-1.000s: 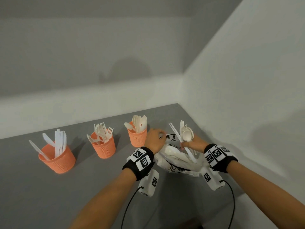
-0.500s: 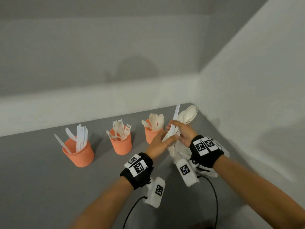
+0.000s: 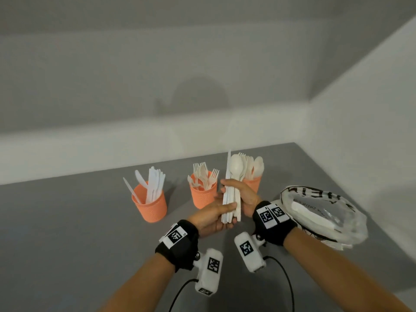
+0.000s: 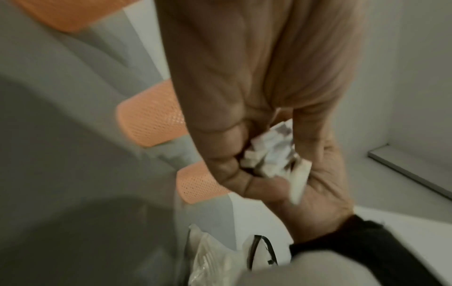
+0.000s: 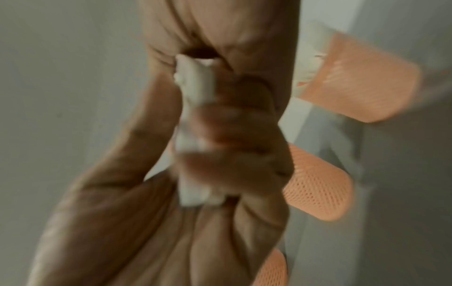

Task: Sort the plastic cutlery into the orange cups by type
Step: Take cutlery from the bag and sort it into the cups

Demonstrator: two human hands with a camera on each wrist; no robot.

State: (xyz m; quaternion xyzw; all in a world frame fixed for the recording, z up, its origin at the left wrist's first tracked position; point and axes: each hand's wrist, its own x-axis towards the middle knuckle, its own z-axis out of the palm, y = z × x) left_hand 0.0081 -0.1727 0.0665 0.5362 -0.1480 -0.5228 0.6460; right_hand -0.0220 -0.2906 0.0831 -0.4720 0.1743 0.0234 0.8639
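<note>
Three orange cups stand in a row on the grey table: a knife cup [image 3: 149, 204] on the left, a fork cup [image 3: 203, 195] in the middle, and a spoon cup [image 3: 254, 183] partly hidden behind my hands. Above the table, in front of the fork and spoon cups, both hands hold one upright bundle of mixed white cutlery [image 3: 231, 199]. My right hand [image 3: 245, 194] grips its middle. Around its lower ends my left hand [image 3: 213, 218] wraps thumb and fingers. The handle ends [image 4: 269, 152] show between the two hands, and the right wrist view shows the bundle [image 5: 193, 135] blurred.
A crumpled clear plastic bag [image 3: 324, 217] with black lettering lies on the table to the right of my right wrist, near the white side wall. A white ledge runs behind the cups. Cables hang from both wrist cameras.
The cutlery bundle came up out of the bag, which my left hand released. Both hands carried it left to the fork and spoon cups, and the bag stayed at the right.
</note>
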